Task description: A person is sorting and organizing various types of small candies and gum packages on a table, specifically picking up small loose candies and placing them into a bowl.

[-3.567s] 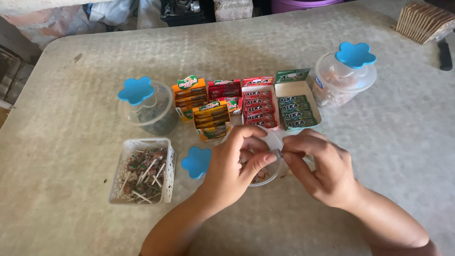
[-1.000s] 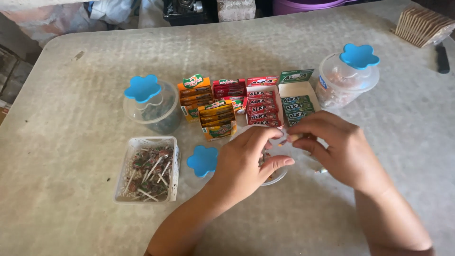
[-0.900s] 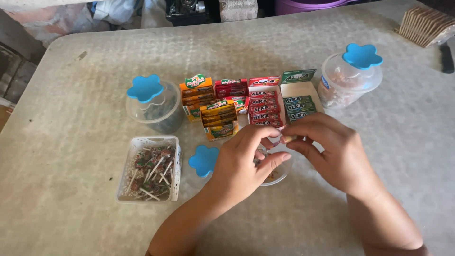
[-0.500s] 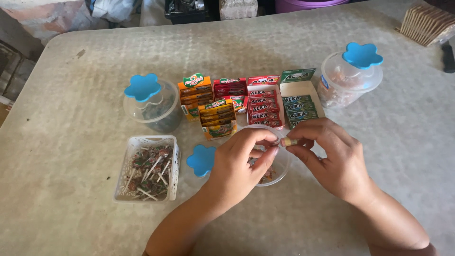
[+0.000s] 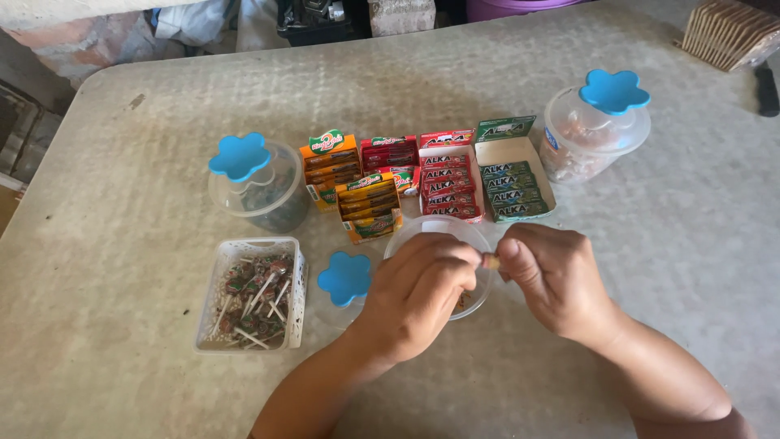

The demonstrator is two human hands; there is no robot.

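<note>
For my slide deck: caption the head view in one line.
Left hand and right hand pinch a small candy over a clear plastic bowl beside boxed gum.

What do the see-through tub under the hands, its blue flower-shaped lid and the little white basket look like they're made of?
The open tub looks like thin clear plastic: the table shows through its glossy rim. The flower lid beside it seems to be moulded opaque blue plastic, smooth and evenly coloured. The white basket of lollipops looks like stiff plastic too, with slotted lattice walls. Both hands, left and right, pinch a small candy above the tub.
</note>
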